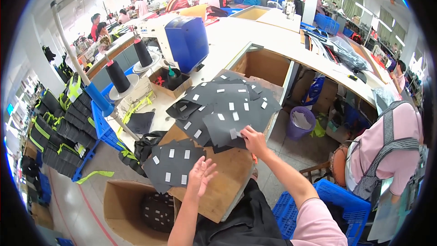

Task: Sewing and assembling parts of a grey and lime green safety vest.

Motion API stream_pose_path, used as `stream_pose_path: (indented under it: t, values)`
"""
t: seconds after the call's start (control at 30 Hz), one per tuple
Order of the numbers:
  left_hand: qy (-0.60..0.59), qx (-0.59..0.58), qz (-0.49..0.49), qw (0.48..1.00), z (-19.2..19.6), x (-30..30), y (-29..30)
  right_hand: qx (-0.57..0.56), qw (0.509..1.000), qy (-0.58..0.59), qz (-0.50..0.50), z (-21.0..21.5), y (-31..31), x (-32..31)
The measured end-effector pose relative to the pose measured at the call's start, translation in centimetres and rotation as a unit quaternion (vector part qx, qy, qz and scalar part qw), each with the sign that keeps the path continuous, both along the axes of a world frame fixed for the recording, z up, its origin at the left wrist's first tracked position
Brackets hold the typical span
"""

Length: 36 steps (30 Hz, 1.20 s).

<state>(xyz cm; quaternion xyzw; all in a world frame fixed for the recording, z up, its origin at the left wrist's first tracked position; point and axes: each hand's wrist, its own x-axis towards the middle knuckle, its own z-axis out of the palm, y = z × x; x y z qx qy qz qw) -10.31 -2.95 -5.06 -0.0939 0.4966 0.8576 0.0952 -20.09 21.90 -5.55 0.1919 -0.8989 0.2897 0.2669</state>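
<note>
- Pink sleeve (318,223), below the right fingers.
- Right hand (253,140): fingers at a black panel's (217,130) edge; pinching or pressing, I cannot tell.
- Left hand (199,178): fingers loose, holding nothing, beside the smaller black stack (175,166).
- Brown board (223,177): bare stretch between both hands.
- Cardboard box (118,209), below-left of the left fingers: patched black pieces (157,212) inside.

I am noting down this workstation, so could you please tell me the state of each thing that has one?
Larger dark pile: fanned, overlapping
Smaller dark pile: fanned, overlapping
Left hand: open, empty-looking
Right hand: partly curled, at larger dark pile
Floor carton: open, dark pieces inside
Table carton: open
Purple bin: open, pale scraps inside
Thread cones: upright
</note>
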Motion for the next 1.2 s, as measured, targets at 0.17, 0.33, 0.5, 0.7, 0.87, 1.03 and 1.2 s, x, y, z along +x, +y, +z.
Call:
stream_pose_path:
  t: [0.17,0.33,0.5,0.7,0.87,1.03,1.2]
  values:
    - [-0.144,0.255,-0.065,0.954,-0.1,-0.1,-1.6,0.106,0.983,0.098,0.112,1.1,-1.0,13.3]
    - [-0.074,-0.081,-0.125,0.986,-1.1,-0.2,-1.2,0.061,0.976,0.01,0.207,-2.4,-1.9,18.8]
    - [-0.073,-0.08,-0.094,0.99,0.8,3.2,-0.4,-0.132,0.958,-0.188,0.17,2.8,-3.5,18.4]
    - [-0.105,-0.042,-0.044,0.993,3.5,7.5,0.6,-0.243,0.936,-0.251,0.049,3.6,-7.1,15.7]
    - [-0.107,-0.02,-0.011,0.994,4.2,9.1,-0.3,-0.169,0.969,-0.172,0.06,4.9,-6.3,19.1]
    - [-0.108,-0.011,-0.024,0.994,5.2,9.3,0.2,-0.115,0.978,-0.157,0.081,5.3,-5.9,19.0]
    - [-0.065,-0.06,-0.051,0.995,5.1,9.1,-0.2,-0.08,0.983,-0.122,0.111,5.3,-5.7,18.5]
